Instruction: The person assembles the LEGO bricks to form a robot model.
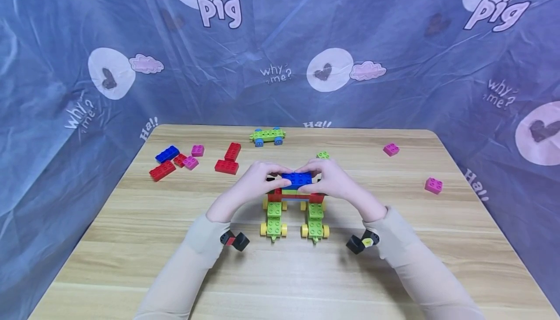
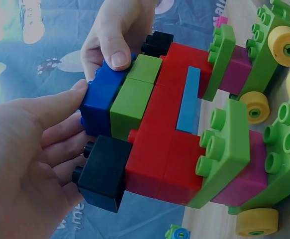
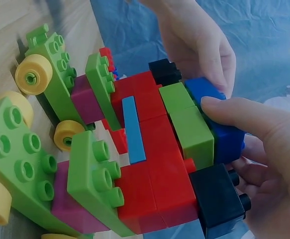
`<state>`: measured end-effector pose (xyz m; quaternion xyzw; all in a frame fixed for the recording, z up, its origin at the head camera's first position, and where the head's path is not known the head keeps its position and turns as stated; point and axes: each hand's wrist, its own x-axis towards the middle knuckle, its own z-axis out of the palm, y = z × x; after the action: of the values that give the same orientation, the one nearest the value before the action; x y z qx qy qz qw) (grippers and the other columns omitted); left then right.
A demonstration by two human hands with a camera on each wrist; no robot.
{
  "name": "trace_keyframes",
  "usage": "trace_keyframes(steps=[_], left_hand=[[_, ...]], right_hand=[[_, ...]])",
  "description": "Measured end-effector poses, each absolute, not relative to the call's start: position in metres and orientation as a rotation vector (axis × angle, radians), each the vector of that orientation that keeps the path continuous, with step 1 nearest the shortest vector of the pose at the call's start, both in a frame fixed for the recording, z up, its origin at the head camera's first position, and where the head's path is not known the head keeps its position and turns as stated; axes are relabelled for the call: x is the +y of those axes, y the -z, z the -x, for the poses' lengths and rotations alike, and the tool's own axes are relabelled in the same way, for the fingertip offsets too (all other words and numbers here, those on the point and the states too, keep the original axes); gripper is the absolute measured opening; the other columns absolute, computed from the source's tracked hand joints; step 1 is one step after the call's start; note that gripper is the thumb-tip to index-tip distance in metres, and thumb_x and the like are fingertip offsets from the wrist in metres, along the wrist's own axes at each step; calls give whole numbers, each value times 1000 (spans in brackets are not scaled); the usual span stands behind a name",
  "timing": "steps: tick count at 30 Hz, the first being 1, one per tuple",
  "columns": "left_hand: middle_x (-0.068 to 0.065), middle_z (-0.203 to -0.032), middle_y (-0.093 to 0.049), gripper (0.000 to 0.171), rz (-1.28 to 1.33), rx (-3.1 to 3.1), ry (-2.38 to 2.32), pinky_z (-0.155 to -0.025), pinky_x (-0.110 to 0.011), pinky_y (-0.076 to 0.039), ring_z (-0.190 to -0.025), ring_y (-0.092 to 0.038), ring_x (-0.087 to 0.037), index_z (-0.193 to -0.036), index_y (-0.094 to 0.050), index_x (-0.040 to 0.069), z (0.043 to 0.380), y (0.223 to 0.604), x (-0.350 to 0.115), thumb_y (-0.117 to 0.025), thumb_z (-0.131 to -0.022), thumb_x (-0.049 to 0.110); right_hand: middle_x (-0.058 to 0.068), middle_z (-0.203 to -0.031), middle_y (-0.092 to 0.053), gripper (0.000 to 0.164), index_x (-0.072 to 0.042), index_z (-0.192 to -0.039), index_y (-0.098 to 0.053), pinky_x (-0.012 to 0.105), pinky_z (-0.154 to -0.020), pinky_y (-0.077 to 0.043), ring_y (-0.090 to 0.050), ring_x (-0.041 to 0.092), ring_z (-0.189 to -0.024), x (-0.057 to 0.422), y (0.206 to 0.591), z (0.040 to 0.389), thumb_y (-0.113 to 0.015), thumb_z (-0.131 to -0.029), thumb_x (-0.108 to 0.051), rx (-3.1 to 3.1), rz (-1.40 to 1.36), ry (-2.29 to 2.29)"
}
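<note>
A blue building brick [image 1: 297, 179] tops a structure of toy bricks in the middle of the table. My left hand [image 1: 258, 181] pinches its left end with thumb and fingers; my right hand [image 1: 330, 179] pinches the right end. Directly under it lie two light green bricks [image 2: 135, 104], then a layer of red bricks [image 2: 149, 134]. A black brick [image 2: 104, 169] is on the red layer at each end. Green plates [image 2: 229, 149] and purple bricks [image 2: 246, 169] join this to two green wheeled bases [image 1: 274, 225] with yellow wheels. A light blue piece [image 2: 188, 99] shows beneath the red.
Loose red bricks [image 1: 226, 167], a blue brick [image 1: 167, 154] and pink bricks [image 1: 198, 151] lie at the back left. Behind the structure stand a green car base [image 1: 268, 136] with blue wheels and a green brick [image 1: 323, 155]. Two pink bricks [image 1: 433, 186] lie to the right.
</note>
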<state>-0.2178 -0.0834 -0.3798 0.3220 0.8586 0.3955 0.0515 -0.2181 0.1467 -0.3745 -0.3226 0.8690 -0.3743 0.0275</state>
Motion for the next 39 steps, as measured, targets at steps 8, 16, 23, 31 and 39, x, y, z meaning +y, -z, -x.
trace_keyframes(steps=[8, 16, 23, 31, 39], left_hand=[[-10, -110, -71, 34, -935, 2552, -1233, -86, -29, -55, -96, -67, -17, -119, -68, 6, 220, 377, -85, -65, -92, 27], [-8, -105, -72, 33, -917, 2531, -1244, -83, -28, -56, -92, -68, -15, -118, -69, 6, 223, 380, -86, -68, -91, 25], [-7, -109, -72, 35, -935, 2541, -1230, -85, -29, -55, -95, -68, -16, -118, -69, 6, 224, 379, -85, -69, -90, 27], [-9, -112, -71, 35, -936, 2534, -1237, -87, -29, -55, -99, -68, -17, -117, -69, 5, 225, 379, -85, -69, -89, 25], [-7, -110, -72, 35, -916, 2526, -1261, -88, -30, -54, -99, -67, -17, -117, -70, 6, 225, 380, -84, -71, -88, 25]], right_hand=[[11, -97, -70, 39, 1, -108, -71, 49, -76, -55, -62, 22, -87, 146, 373, 221, -82, -75, -15, 2630, 949, 1165], [8, -93, -69, 38, 0, -107, -72, 40, -72, -56, -63, 20, -84, 146, 376, 221, -82, -74, -16, 2640, 931, 1167], [10, -94, -68, 39, 1, -108, -71, 36, -70, -54, -63, 21, -85, 147, 376, 218, -82, -74, -16, 2637, 903, 1177], [8, -94, -68, 39, -1, -109, -72, 31, -70, -55, -64, 21, -85, 146, 377, 217, -82, -74, -15, 2645, 863, 1183], [7, -95, -69, 38, -3, -108, -72, 32, -70, -55, -63, 19, -84, 146, 380, 217, -83, -74, -16, 2668, 877, 1189]])
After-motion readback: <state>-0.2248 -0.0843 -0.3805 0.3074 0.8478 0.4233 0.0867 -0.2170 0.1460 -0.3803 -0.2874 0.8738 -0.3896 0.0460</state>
